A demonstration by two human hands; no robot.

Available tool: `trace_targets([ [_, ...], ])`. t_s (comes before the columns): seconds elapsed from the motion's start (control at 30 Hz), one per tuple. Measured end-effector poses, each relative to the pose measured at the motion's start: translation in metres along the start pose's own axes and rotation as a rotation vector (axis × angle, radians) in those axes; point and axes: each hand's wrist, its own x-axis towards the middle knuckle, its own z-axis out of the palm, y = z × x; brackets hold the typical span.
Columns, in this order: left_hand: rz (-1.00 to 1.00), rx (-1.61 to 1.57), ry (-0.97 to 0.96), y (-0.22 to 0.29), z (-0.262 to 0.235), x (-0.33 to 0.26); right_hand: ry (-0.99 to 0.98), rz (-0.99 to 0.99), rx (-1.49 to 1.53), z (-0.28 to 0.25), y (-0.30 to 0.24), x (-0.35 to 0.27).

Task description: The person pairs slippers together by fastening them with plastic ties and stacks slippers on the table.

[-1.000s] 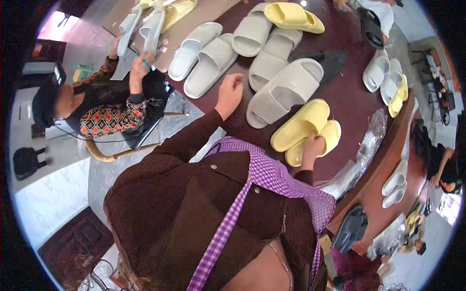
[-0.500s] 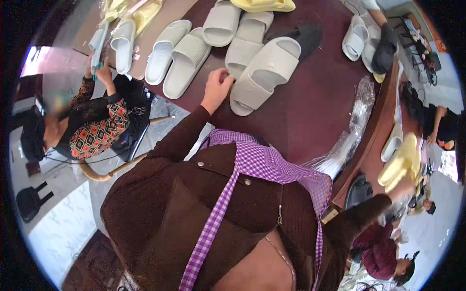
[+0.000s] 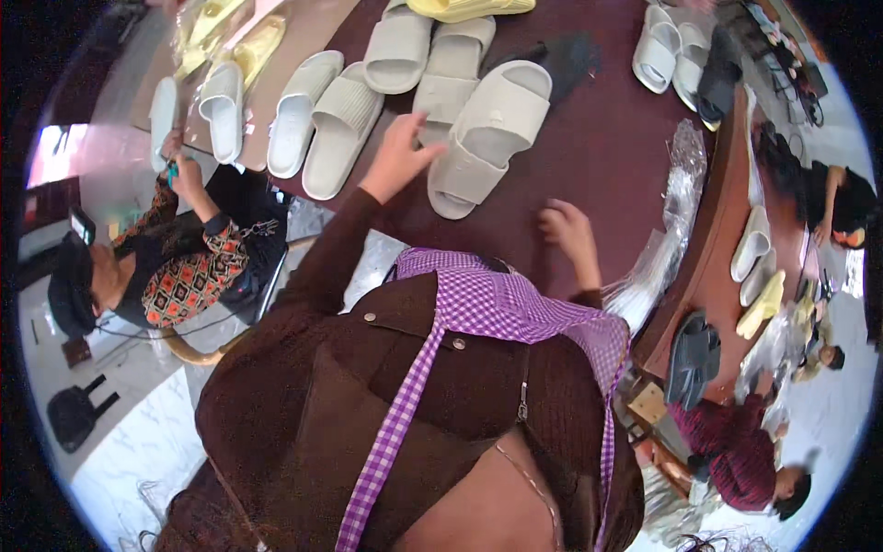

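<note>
My left hand [image 3: 402, 158] is over the table with thumb and fingers apart, beside a grey-beige slide sandal [image 3: 483, 129]. Its thumb reaches close to that sandal; I cannot tell if they touch. A second grey-beige slide [image 3: 445, 97] lies partly under the first one, just beyond my fingertips. My right hand [image 3: 570, 235] hovers above the dark red tabletop [image 3: 612, 198], near its front edge. Its fingers are loosely bent and slightly apart, with nothing visible in them. More pale slides, one grey-beige [image 3: 397, 51] and a ribbed one [image 3: 342, 133], lie to the left.
Thin clear plastic bags [image 3: 682, 175] lie along the table's right side. A yellow slide [image 3: 474, 9] and a dark, flat piece [image 3: 561, 64] are farther back. Black slides [image 3: 694, 354] stand on another tabletop at right. A person in a patterned sleeve [image 3: 175, 285] works at left.
My right hand has come back from the yellow slides at far right to above the table. The yellow pair there has separated from it. My left hand's fingers have spread from a closed pose.
</note>
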Motion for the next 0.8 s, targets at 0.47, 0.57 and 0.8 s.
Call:
trace_targets([
  [0.47, -0.03, -0.529, 0.028, 0.052, 0.105, 0.017, 0.033, -0.291, 0.358, 0.06, -0.007, -0.04],
  [0.57, -0.284, -0.83, -0.022, 0.075, 0.111, 0.014, 0.204, -0.367, 0.233, 0.043, -0.02, -0.064],
  [0.8, -0.218, -0.889, -0.028, 0.087, 0.126, 0.034, 0.283, -0.362, 0.059, 0.008, -0.045, -0.104],
])
